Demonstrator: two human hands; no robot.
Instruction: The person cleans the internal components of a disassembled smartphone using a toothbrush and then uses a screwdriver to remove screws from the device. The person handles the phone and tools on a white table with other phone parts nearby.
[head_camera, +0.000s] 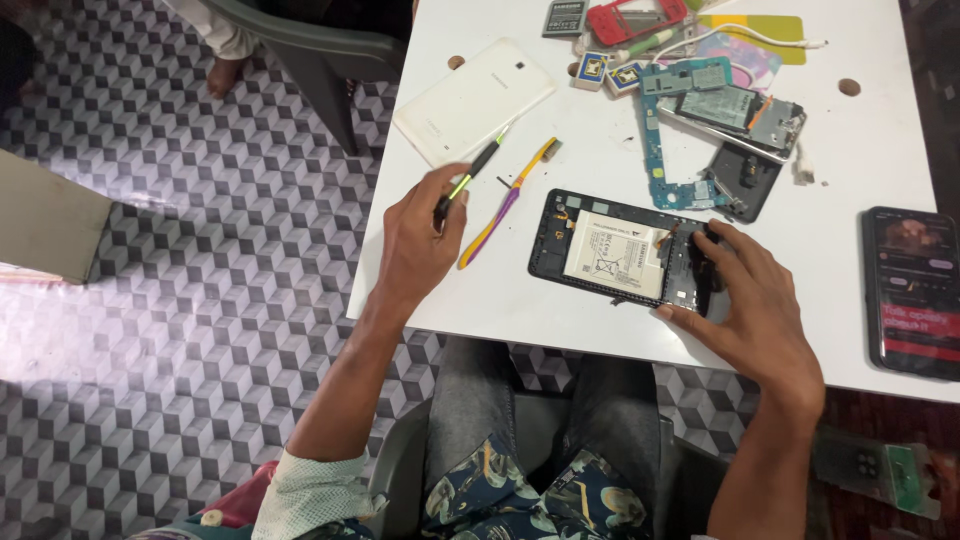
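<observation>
We're mid-teardown: left hand (418, 245) pinching screwdriver (468, 181), right hand (752, 300) spread, steadying opened tablet (620, 252), probably screws next, hard to tell.

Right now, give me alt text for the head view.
A person's right hand steadies an opened tablet with its battery exposed, on a white table, while the left hand holds a black and green screwdriver. A purple and yellow pry tool, a white back cover and loose circuit boards lie nearby.

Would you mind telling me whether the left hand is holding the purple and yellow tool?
No, the left hand holds a black and green screwdriver, while the purple and yellow tool lies on the table.
</observation>
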